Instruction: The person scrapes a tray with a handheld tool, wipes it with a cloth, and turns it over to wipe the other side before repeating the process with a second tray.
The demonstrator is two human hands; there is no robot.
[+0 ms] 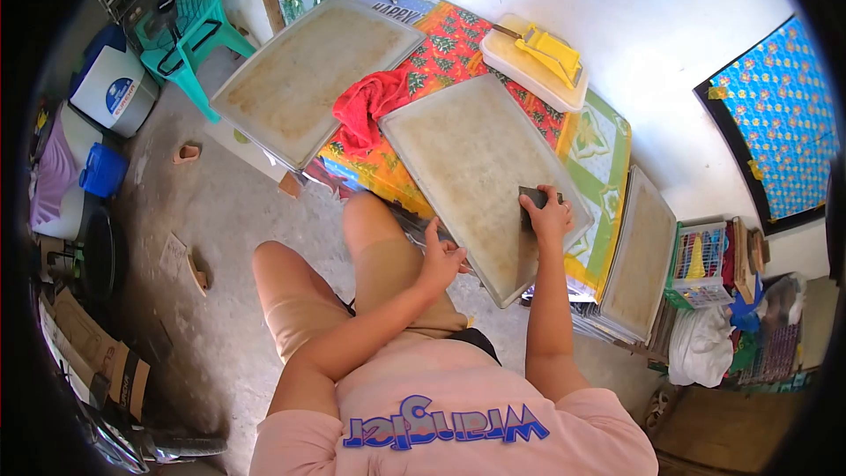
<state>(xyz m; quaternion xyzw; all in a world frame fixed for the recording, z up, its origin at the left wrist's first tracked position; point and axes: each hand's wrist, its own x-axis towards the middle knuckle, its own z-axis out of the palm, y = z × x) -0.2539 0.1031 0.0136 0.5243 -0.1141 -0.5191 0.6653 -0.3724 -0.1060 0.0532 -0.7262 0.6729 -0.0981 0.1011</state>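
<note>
A worn, stained rectangular tray [480, 167] lies at an angle on the table, its near corner over my lap. My right hand [548, 211] presses a dark scouring pad [530, 203] on the tray's right part. At the tray's near left edge is my left hand [442, 256], its fingers bent by the rim; whether they grip it is hard to tell. A crumpled red cloth [366, 110] lies against the tray's upper left side. Another stained tray [317, 75] rests farther left on the table.
A yellow tool lies on a white container [538, 62] by the wall. More trays [639, 256] are stacked at the right, beside a crate [702, 256]. A green chair [198, 31] stands back left. Slippers [187, 153] lie on the floor.
</note>
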